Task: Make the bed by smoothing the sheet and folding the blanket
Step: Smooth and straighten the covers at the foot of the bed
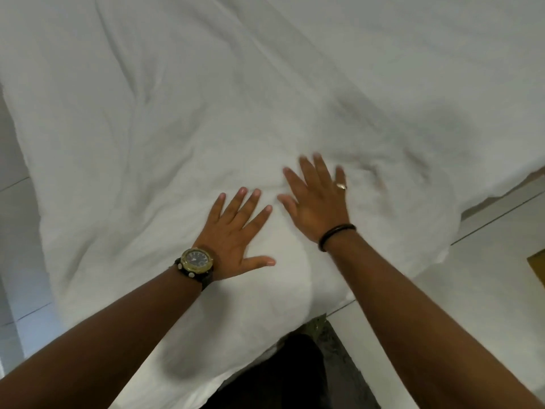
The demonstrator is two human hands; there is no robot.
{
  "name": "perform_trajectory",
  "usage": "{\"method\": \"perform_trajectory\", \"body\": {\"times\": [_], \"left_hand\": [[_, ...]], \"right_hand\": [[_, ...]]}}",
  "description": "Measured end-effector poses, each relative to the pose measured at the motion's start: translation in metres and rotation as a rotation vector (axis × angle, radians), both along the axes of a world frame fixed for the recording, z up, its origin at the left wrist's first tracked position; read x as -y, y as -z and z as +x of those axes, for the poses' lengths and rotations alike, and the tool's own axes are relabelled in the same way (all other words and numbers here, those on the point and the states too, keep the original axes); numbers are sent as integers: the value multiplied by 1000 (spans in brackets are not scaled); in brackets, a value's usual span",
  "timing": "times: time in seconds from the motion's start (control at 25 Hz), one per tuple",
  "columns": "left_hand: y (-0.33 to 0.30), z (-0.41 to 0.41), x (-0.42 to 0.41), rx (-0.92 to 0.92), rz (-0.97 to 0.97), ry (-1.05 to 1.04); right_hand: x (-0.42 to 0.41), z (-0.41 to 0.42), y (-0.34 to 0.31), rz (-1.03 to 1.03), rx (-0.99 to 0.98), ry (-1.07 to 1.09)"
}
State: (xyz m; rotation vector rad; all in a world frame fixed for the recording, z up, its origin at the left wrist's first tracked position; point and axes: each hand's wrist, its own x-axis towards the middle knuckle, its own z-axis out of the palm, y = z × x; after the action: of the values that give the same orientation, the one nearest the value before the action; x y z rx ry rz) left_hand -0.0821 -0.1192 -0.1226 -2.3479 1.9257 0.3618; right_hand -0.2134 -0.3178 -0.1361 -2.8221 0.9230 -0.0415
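**Both hands laid flat on white bedding near the bed's near corner**

The left hand (236, 231) is spread wide, fingers straight and splayed, palm pressed down on the white blanket (147, 128). The right hand (317, 199) is likewise held wide and flat on the same cloth, just beside the left, a little farther in from the near edge; its outline is slightly blurred. Nothing is gripped by either hand.

A watch (197, 259) with a gold-coloured bezel and dark strap is worn on the left wrist; no writing on its dial can be read. A dark band (336, 234) is worn on the right wrist and a ring (341, 185) on one right finger. No brand or label can be made out on the bedding.

The bed is covered by the blanket, which is creased, with long folds running toward the far left and a puffed mound beneath and to the right of the hands. Whether a separate sheet is shown cannot be told. The cloth's edge hangs over the near corner. Pale floor (486, 276) is seen beyond the right edge and along the left edge. Dark clothing (280, 379) is seen at the near corner.
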Motion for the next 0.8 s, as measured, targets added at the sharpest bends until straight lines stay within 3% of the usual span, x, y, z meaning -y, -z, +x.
{"method": "perform_trajectory", "body": {"times": [0.04,0.2,0.32,0.48,0.8], "left_hand": [[-1,13,-5,20,29,9],[-2,78,-26,69,129,6],[13,86,-26,71,93,46],[34,90,-27,60,-24,57],[44,95,-30,27,-72,87]], "right_hand": [[11,-19,9,22,-97,38],[54,-71,15,40,-158,411],[2,-41,10,136,-129,680],[-81,-20,29,54,-65,668],[-71,-7,55,-49,17,736]]}}
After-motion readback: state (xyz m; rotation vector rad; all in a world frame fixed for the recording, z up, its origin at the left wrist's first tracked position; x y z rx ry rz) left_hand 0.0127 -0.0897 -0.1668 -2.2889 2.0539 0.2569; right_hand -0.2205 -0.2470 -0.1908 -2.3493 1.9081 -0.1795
